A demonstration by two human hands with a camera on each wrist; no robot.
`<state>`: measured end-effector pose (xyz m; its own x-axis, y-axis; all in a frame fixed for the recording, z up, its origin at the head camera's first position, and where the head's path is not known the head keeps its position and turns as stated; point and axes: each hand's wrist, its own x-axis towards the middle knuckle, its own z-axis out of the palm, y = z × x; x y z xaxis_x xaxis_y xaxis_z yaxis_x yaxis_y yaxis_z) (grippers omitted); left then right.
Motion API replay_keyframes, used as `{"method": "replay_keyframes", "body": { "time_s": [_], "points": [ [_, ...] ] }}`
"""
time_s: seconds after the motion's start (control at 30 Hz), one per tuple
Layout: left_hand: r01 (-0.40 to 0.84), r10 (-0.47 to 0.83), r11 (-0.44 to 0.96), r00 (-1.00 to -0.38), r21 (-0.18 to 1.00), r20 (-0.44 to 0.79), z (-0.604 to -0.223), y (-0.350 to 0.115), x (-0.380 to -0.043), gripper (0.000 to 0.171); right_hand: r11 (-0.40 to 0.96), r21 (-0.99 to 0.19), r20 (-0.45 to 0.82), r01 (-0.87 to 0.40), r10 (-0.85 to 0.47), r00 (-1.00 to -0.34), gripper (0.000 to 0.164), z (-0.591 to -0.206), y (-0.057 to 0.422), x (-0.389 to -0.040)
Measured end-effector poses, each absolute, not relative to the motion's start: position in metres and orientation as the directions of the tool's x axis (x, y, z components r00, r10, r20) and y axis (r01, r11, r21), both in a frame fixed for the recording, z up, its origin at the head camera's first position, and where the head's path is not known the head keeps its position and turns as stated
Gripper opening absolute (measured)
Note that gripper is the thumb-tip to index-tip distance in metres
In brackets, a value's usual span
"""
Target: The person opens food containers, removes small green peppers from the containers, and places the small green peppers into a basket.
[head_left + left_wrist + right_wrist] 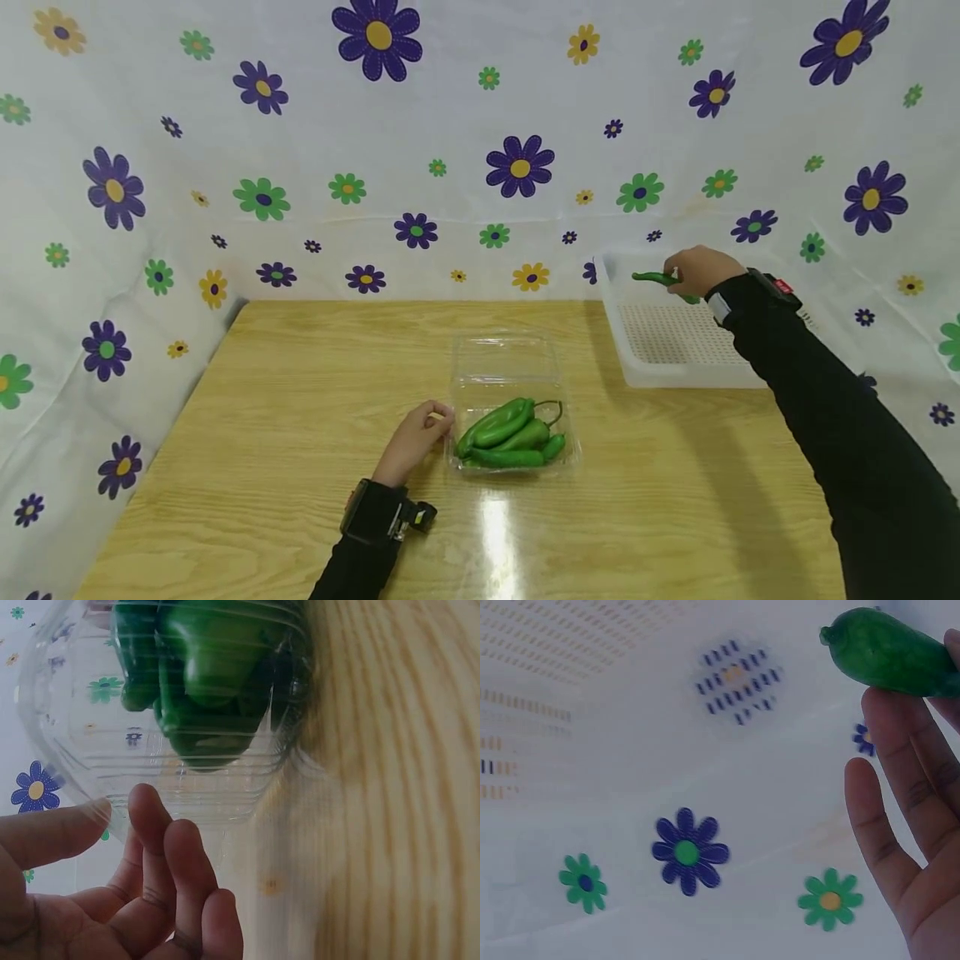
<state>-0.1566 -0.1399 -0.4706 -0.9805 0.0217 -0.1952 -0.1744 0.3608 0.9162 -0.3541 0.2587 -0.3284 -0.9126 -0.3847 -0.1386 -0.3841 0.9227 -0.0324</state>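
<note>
My right hand (705, 268) pinches a green chili pepper (651, 277) between thumb and fingers, above a white plastic basket (633, 372). In the right wrist view the blunt stem end of that pepper (885, 654) sticks out past the fingertips. Toward the middle of the table stands a clear plastic clamshell box (576, 457), its lid (504, 358) laid back. Several green peppers (504, 435) lie piled inside it. At the box's left side, my left hand (411, 440) pinches the rim between thumb and forefinger; the other fingers are loosely bent.
The basket, with a perforated floor, stands at the table's back right. A light wood-grain table (315, 375) carries everything. Behind and beside it hangs a white cloth (450, 108) printed with flowers.
</note>
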Motion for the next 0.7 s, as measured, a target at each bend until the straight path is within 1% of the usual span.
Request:
{"method": "replay_keyframes", "body": {
  "time_s": [0.13,0.23,0.37,0.43,0.47,0.5,0.53,0.6,0.67,0.7],
  "points": [
    [-0.179,0.024,0.342,-0.98,0.922,-0.199,-0.47,-0.14,-0.156,0.014,0.931,0.009,-0.196,-0.365,-0.356,-0.914,0.027,-0.355,0.269,-0.372],
    [-0.181,0.018,0.341,-0.98,0.922,-0.199,-0.471,-0.141,-0.156,0.015,0.926,0.035,-0.221,-0.376,-0.359,-0.907,0.027,-0.368,0.272,-0.38],
    [-0.183,0.008,0.35,-0.98,0.919,-0.198,-0.471,-0.142,-0.154,0.015,0.923,0.022,-0.253,-0.384,-0.367,-0.895,0.027,-0.377,0.269,-0.38],
    [-0.18,0.007,0.353,-0.981,0.918,-0.195,-0.471,-0.141,-0.153,0.014,0.918,0.019,-0.286,-0.396,-0.374,-0.882,0.027,-0.394,0.276,-0.392],
    [-0.178,0.011,0.351,-0.981,0.92,-0.194,-0.471,-0.141,-0.153,0.014,0.918,0.024,-0.299,-0.396,-0.371,-0.879,0.028,-0.407,0.283,-0.403],
    [-0.178,0.012,0.348,-0.981,0.921,-0.195,-0.47,-0.141,-0.152,0.014,0.907,0.028,-0.283,-0.42,-0.395,-0.874,0.027,-0.428,0.295,-0.418],
    [-0.179,0.014,0.345,-0.98,0.921,-0.196,-0.471,-0.14,-0.153,0.014,0.901,0.039,-0.303,-0.432,-0.401,-0.864,0.028,-0.45,0.307,-0.437],
    [-0.174,0.02,0.343,-0.981,0.923,-0.192,-0.471,-0.141,-0.153,0.014,0.883,0.06,-0.298,-0.465,-0.429,-0.853,0.026,-0.499,0.334,-0.477],
    [-0.177,0.018,0.338,-0.981,0.924,-0.195,-0.471,-0.141,-0.153,0.014,0.872,0.083,-0.271,-0.482,-0.446,-0.853,0.025,-0.543,0.357,-0.51],
    [-0.178,0.015,0.336,-0.981,0.925,-0.195,-0.47,-0.141,-0.153,0.013,0.869,0.087,-0.28,-0.487,-0.448,-0.849,0.026,-0.557,0.363,-0.521]
  ]
}}
